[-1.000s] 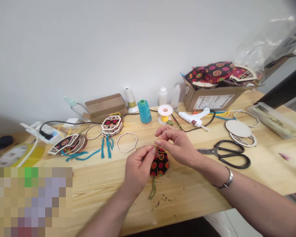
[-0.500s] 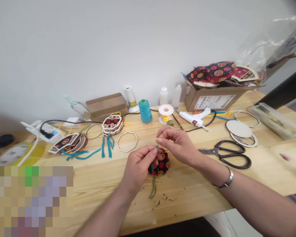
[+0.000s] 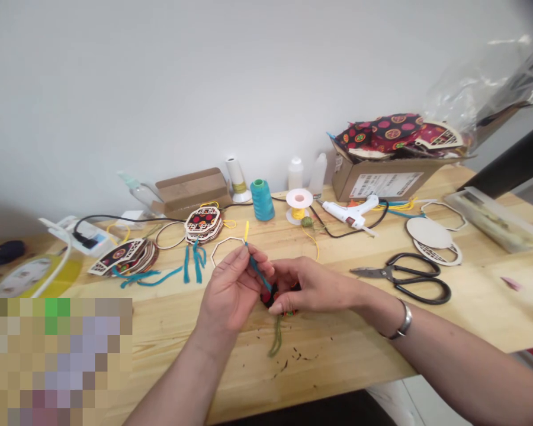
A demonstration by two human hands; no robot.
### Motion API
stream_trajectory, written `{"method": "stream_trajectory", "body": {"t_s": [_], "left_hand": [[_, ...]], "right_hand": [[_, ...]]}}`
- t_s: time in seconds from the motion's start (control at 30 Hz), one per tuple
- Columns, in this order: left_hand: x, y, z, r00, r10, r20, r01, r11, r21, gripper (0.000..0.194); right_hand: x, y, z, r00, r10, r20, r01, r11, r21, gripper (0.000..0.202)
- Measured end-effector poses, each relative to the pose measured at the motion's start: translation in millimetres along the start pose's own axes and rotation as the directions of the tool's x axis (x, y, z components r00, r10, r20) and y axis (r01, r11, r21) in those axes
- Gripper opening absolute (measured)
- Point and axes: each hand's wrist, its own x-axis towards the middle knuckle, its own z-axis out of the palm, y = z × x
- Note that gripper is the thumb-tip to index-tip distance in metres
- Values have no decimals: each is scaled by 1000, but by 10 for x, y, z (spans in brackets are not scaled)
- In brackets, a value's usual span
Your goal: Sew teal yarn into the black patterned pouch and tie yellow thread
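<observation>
My left hand (image 3: 231, 290) pinches a blue cord (image 3: 260, 273) between thumb and fingers, and a short yellow cord end (image 3: 247, 229) sticks up above the fingertips. The blue cord slants down to a rounded piece covered in black printed fabric (image 3: 267, 297). On that piece my right hand (image 3: 313, 288) is closed, thumb in front, hiding most of the fabric. A green yarn tassel (image 3: 275, 340) hangs from its lower edge onto the wooden table (image 3: 222, 367).
Black-handled scissors (image 3: 393, 273) lie to the right. Behind stand a blue thread cone (image 3: 262, 200), a yellow cord spool (image 3: 299, 204), a white glue gun (image 3: 353, 211) and a cardboard box of fabric (image 3: 384, 174). Finished ornaments (image 3: 203, 223) and an octagonal frame (image 3: 217, 248) lie left.
My left hand has moved left with the cord, drawing it away from the fabric piece. My right hand has come down from the yellow cord onto the fabric piece.
</observation>
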Motion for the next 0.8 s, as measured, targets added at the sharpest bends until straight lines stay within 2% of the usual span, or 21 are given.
{"method": "stream_trajectory", "body": {"t_s": [0.07,0.13,0.27,0.4,0.5,0.6,0.8], "left_hand": [[14,24,-6,1000,1,-27,-2,999,-40,2],[33,49,-18,997,19,-74,-25,997,-79,4],[92,81,-47,982,65,-176,-79,994,-76,15],[131,60,-65,957,60,-283,-69,997,-24,19],[132,31,-73,963,57,-262,-57,998,9,18],[130,11,-73,966,55,-253,-56,998,5,18],[131,5,-69,972,77,-222,-76,997,14,17]], "right_hand": [[-16,-21,-60,999,37,-39,-40,997,-73,23],[-36,-45,-139,995,27,-96,-41,988,-148,20],[-73,-100,-267,981,-53,-189,-2,960,-278,21],[-90,-131,-315,955,-133,-264,59,961,-272,25],[-100,-141,-321,940,-171,-296,100,966,-239,27],[-110,-149,-311,942,-195,-275,125,960,-252,26],[-115,-135,-292,943,-168,-287,119,976,-180,24]]}}
